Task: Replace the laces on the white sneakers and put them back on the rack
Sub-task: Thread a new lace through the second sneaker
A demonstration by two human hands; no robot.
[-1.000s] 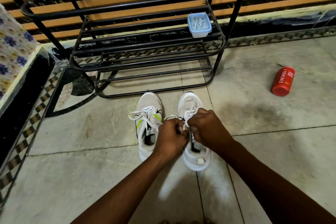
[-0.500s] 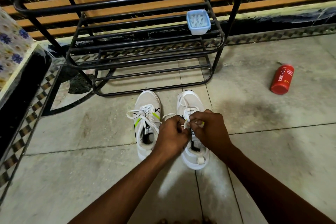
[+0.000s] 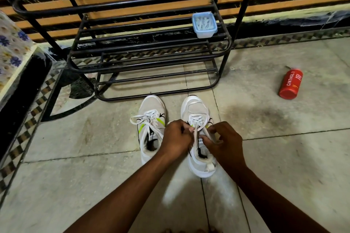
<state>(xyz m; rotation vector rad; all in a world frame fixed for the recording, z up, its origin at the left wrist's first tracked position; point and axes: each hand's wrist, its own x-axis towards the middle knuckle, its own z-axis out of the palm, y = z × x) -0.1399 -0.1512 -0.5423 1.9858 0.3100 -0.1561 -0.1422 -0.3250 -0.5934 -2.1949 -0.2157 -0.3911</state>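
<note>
- The left sneaker point(image 3: 151, 108) and right sneaker point(image 3: 195, 107) stand side by side on the floor point(image 3: 75, 185), just before the black rack point(image 3: 151, 62).
- The left hand point(image 3: 176, 138) and right hand point(image 3: 225, 142) pinch the right sneaker's lace point(image 3: 195, 136).
- A small blue box point(image 3: 204, 24) sits on the rack.
- A red bottle point(image 3: 290, 84) lies on the floor to the rack's right.

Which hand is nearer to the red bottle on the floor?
Right. The right hand is at the side of the right sneaker facing the red bottle; the left hand is at its other side, farther away.

Red bottle point(image 3: 290, 85) on its side - white capitals "CINTHOL" run along its length; the smaller white lines beside that word are too small to read surely. Right sneaker point(image 3: 195, 108) - tongue tag point(image 3: 200, 140) carries dark letters, partly covered, not legible.
</note>
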